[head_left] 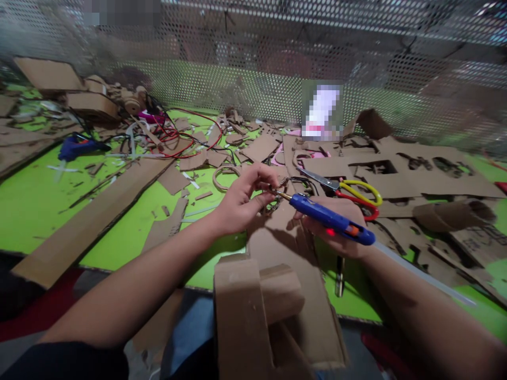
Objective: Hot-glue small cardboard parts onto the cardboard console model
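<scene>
My right hand [336, 224] is wrapped round a blue hot glue gun [322, 214], its nozzle pointing left and a clear glue stick [423, 273] trailing from its rear. My left hand [247, 198] is closed at the nozzle tip, thumb and fingers pinching a small cardboard piece [271, 206] that they partly hide. Below both hands lies a long cardboard panel [281, 245], with a cardboard box-like structure [240, 311] and a rolled cardboard tube [281, 293] at its near end. Red and yellow-handled scissors [343, 189] lie just beyond my right hand.
Cardboard scraps cover much of the green table [130, 211]. A second blue glue gun [81, 148] and red wires [178, 138] lie at the left. Cut-out cardboard sheets [412, 161] and a cardboard roll [455, 214] are at the right. A perforated metal screen [245, 79] stands behind.
</scene>
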Available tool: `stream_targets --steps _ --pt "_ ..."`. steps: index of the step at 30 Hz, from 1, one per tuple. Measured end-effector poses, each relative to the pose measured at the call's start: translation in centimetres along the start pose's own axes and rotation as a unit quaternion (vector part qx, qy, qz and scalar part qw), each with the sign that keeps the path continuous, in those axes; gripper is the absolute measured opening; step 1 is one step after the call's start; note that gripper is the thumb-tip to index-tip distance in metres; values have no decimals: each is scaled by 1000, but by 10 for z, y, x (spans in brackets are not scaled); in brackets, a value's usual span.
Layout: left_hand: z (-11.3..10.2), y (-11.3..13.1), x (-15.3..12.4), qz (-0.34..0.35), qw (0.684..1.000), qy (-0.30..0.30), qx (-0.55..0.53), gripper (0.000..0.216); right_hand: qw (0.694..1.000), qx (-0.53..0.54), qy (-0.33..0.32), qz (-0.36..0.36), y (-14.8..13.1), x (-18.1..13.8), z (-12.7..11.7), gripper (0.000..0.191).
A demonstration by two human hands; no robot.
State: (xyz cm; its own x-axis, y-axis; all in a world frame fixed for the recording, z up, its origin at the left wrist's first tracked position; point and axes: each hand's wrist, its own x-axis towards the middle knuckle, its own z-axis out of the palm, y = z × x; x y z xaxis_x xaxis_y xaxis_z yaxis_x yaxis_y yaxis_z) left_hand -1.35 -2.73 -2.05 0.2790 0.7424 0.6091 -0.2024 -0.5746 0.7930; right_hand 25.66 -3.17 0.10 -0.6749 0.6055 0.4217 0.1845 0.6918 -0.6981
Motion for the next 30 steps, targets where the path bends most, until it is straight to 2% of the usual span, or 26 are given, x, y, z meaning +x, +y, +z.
stream_targets --steps 16,20,30 --pt "-1 -6 1 66 995 0 82 11 1000 -4 4 9 2 -1 0 7" --pt "-2 -7 2 81 993 2 81 16 1000 -7 4 4 3 -1 0 8" --pt "-5 -12 0 79 991 10 104 15 1000 -18 8 -1 0 1 -1 8"
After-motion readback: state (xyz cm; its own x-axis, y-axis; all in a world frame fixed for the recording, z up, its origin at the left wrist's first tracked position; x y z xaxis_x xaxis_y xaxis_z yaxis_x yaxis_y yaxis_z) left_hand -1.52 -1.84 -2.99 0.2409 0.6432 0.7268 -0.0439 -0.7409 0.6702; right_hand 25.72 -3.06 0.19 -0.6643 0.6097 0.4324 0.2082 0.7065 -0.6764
